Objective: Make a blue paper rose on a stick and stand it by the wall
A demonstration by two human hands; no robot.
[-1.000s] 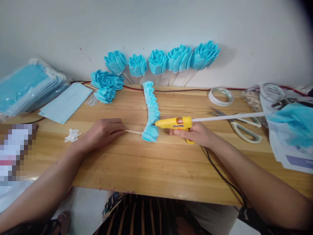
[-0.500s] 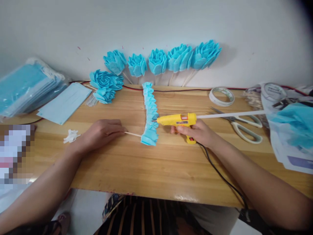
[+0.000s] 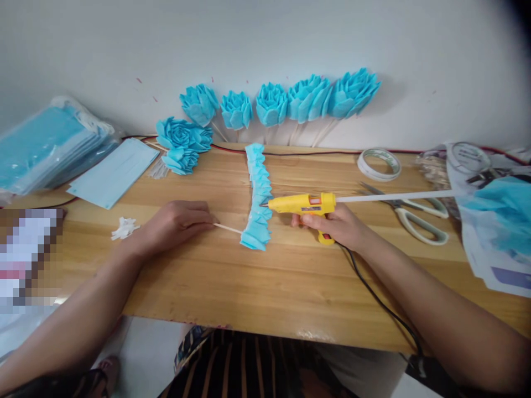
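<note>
Nozzle (image 3: 264,205) creeps farther up the strip (image 3: 260,177), likely extending glue; right hand (image 3: 338,224) grips glue gun (image 3: 292,203), left hand (image 3: 180,222) pinches stick (image 3: 227,227)!

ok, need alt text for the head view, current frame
A person's right hand points a yellow glue gun at a pleated blue strip on a wooden table, while the left hand holds a thin stick reaching the strip's near end. Five blue flowers on stems line the wall behind; scissors and a tape roll lie at right.
</note>
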